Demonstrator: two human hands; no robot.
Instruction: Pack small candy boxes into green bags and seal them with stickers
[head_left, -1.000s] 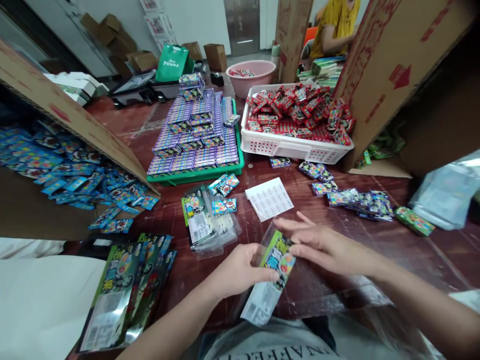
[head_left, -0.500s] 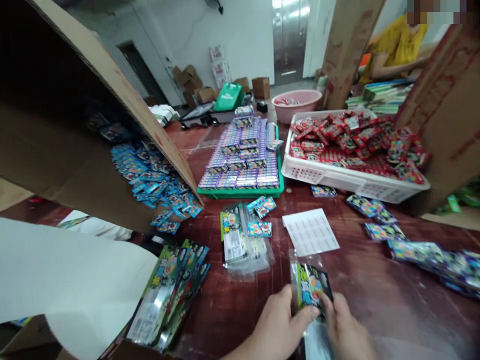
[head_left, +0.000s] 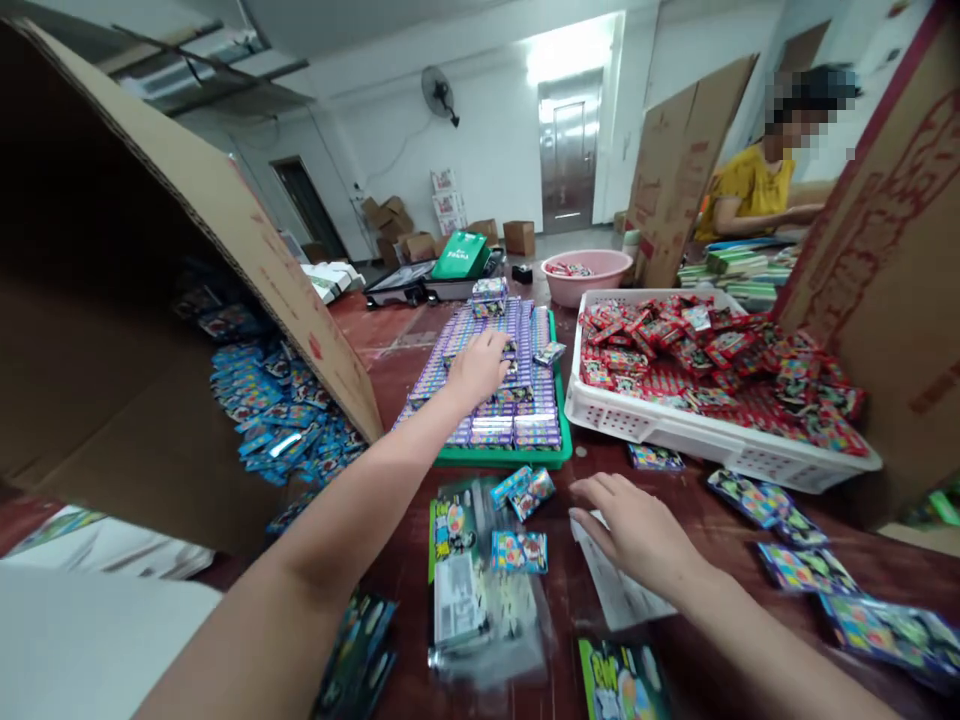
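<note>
My left hand (head_left: 478, 368) reaches over the purple candy packs (head_left: 495, 432) stacked in the green tray (head_left: 517, 458). Its fingers are stretched forward and touch or hover at the upper packs; no pack shows in its grasp. My right hand (head_left: 637, 530) is open, palm down over a white label sheet (head_left: 626, 595), thumb apart from the fingers. Between my forearms lies a clear plastic bag with a printed green and black card (head_left: 454, 540), several small blue packs (head_left: 519, 552) on and beside it. Another printed bag (head_left: 622, 680) lies at the bottom edge.
A white basket (head_left: 675, 430) of red packs stands right of the tray. Loose packs (head_left: 806, 568) line the right side. On the left, a cardboard box (head_left: 300, 300) holds blue packs (head_left: 277, 410). Behind are a pink basin (head_left: 589, 285) and a person in yellow (head_left: 750, 190).
Both hands have let go of the printed bag, now lying at the bottom edge. My left hand has moved forward to the tray, my right to the label sheet. The view has tilted up.
</note>
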